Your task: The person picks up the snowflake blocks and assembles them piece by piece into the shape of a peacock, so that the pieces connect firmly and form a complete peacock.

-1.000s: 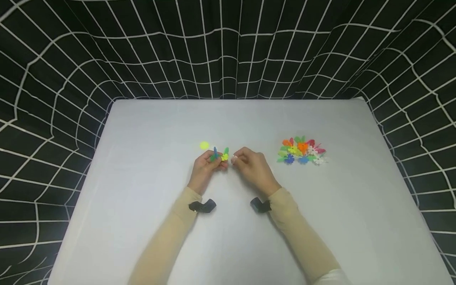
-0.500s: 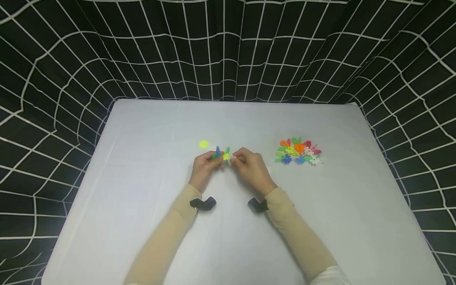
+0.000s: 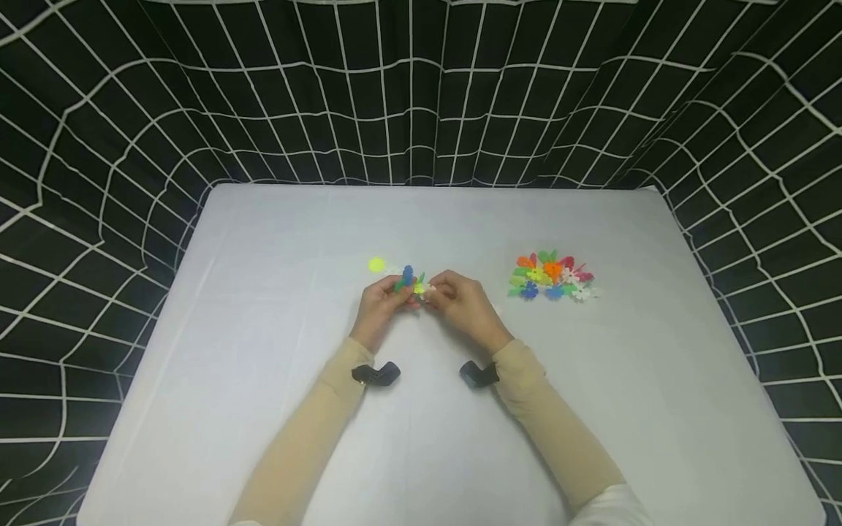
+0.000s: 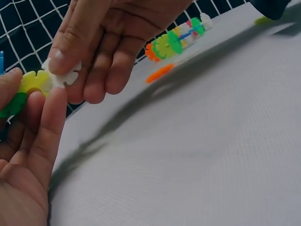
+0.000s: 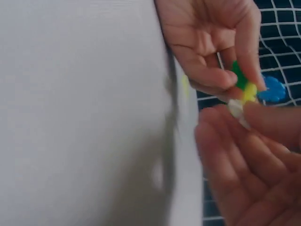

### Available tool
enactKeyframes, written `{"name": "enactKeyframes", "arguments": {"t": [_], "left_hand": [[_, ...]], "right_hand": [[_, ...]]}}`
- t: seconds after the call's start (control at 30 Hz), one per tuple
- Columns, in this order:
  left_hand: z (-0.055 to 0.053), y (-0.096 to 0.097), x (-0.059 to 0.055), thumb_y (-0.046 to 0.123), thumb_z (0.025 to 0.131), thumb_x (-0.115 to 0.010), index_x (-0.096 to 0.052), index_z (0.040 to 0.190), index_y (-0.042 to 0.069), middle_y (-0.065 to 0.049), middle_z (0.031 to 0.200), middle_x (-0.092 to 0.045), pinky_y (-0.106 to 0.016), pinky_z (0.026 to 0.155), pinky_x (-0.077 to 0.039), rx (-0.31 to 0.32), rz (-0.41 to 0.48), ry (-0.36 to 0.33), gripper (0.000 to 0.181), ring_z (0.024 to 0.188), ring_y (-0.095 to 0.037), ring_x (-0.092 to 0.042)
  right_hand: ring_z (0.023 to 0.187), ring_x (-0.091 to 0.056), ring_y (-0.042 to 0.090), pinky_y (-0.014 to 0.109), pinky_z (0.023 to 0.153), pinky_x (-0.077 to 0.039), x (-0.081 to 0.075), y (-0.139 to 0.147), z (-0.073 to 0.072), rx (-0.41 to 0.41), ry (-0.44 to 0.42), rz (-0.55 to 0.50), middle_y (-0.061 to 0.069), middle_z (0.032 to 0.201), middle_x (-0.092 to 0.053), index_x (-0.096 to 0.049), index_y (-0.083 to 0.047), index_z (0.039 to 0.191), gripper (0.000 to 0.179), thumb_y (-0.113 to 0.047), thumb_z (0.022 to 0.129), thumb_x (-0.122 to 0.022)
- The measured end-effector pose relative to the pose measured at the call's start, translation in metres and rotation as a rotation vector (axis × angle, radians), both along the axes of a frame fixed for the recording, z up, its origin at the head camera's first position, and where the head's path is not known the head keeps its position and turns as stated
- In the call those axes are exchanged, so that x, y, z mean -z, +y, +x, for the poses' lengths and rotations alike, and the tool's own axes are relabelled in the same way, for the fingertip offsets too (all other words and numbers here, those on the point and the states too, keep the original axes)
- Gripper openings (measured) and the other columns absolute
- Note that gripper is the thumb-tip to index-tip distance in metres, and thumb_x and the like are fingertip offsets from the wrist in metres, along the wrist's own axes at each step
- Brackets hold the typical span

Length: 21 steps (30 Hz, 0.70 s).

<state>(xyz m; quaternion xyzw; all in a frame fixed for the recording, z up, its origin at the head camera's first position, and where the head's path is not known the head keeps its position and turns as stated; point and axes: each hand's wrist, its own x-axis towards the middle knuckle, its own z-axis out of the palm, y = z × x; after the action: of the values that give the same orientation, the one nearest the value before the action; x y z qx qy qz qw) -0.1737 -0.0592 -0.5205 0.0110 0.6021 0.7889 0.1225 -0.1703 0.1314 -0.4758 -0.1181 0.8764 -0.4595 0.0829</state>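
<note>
My left hand (image 3: 375, 310) pinches a small joined cluster of notched, flower-shaped plastic pieces. In it are a blue piece (image 5: 273, 89), a green piece (image 4: 15, 106) and a yellow piece (image 4: 34, 82). Thumb and fingertip of my right hand (image 3: 468, 307) pinch a white flower-shaped piece (image 4: 70, 78) against the yellow one's edge. Whether the white and yellow notches interlock cannot be told; fingers cover part of the contact. Both hands are close together above the middle of the white table (image 3: 421, 438).
To the right lies a pile of loose flower-shaped pieces (image 3: 552, 272) in orange, green, yellow, red, blue and white. A yellow round piece (image 3: 376, 264) lies just beyond my left hand, with something faint and whitish beside it. Dark grid-patterned curtains (image 3: 421, 88) surround the table's back and sides.
The blue part of the cluster has turned from edge-on to show more of its face. The white piece has come up against the yellow one as the hands drew slightly closer.
</note>
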Motion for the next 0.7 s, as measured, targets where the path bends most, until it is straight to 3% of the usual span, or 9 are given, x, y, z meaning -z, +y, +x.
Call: {"name": "enactKeyframes", "arguments": {"t": [0.03,0.17,0.27,0.33,0.5,0.6,0.7], "left_hand": [[0.000,0.000,-0.001,0.010,0.101,-0.060,-0.060,0.125,-0.008,0.002,0.091,-0.067,-0.026,0.085,-0.061,-0.002,0.006,0.004,0.030,0.080,-0.008,-0.067],[-0.001,-0.001,-0.004,0.015,0.105,-0.054,-0.065,0.115,-0.002,-0.003,0.117,-0.064,-0.025,0.089,-0.059,0.010,0.057,0.017,0.023,0.083,-0.008,-0.065],[-0.002,-0.003,-0.006,0.018,0.107,-0.049,-0.065,0.096,0.004,-0.010,0.144,-0.053,-0.026,0.095,-0.056,0.018,0.099,0.008,0.023,0.088,-0.010,-0.062],[-0.001,-0.005,-0.006,0.022,0.108,-0.046,-0.063,0.092,0.008,-0.012,0.150,-0.049,-0.028,0.100,-0.053,0.012,0.099,-0.004,0.028,0.098,-0.010,-0.060],[0.000,-0.005,-0.003,0.034,0.110,-0.040,-0.063,0.107,0.012,-0.005,0.138,-0.053,-0.037,0.116,-0.043,-0.002,0.115,-0.043,0.032,0.127,-0.016,-0.052],[0.000,-0.002,-0.001,0.035,0.110,-0.039,-0.064,0.109,0.013,0.000,0.128,-0.054,-0.040,0.122,-0.036,0.027,0.160,-0.050,0.033,0.131,-0.019,-0.050],[0.000,-0.005,0.000,0.036,0.109,-0.040,-0.065,0.107,0.016,0.001,0.125,-0.053,-0.039,0.121,-0.034,0.043,0.190,-0.045,0.032,0.129,-0.018,-0.048]], "right_hand": [[0.091,-0.075,0.020,0.036,0.081,-0.060,-0.003,0.003,-0.001,-0.014,-0.015,0.016,0.007,0.097,-0.078,-0.066,-0.007,0.115,0.024,-0.023,0.098,-0.068],[0.091,-0.071,0.024,0.038,0.078,-0.058,-0.026,0.022,-0.006,-0.008,-0.052,0.089,0.006,0.105,-0.075,-0.068,-0.014,0.118,0.028,-0.034,0.100,-0.065],[0.099,-0.067,0.028,0.044,0.083,-0.056,-0.047,0.050,-0.012,0.053,-0.056,0.160,0.008,0.114,-0.073,-0.069,-0.014,0.120,0.029,-0.034,0.102,-0.060],[0.107,-0.064,0.032,0.051,0.090,-0.054,-0.058,0.074,-0.016,0.088,-0.047,0.260,0.011,0.121,-0.071,-0.068,-0.011,0.123,0.030,-0.031,0.103,-0.057],[0.120,-0.056,0.041,0.064,0.106,-0.044,-0.066,0.130,-0.024,0.117,-0.088,0.575,0.023,0.132,-0.059,-0.061,-0.004,0.134,0.039,-0.026,0.102,-0.056],[0.124,-0.053,0.044,0.064,0.111,-0.040,-0.063,0.151,-0.026,0.105,-0.141,0.657,0.027,0.133,-0.055,-0.059,-0.001,0.136,0.042,-0.025,0.101,-0.057],[0.124,-0.053,0.046,0.066,0.108,-0.042,-0.056,0.154,-0.030,0.084,-0.158,0.686,0.029,0.132,-0.056,-0.061,-0.001,0.134,0.042,-0.025,0.099,-0.060]]}}
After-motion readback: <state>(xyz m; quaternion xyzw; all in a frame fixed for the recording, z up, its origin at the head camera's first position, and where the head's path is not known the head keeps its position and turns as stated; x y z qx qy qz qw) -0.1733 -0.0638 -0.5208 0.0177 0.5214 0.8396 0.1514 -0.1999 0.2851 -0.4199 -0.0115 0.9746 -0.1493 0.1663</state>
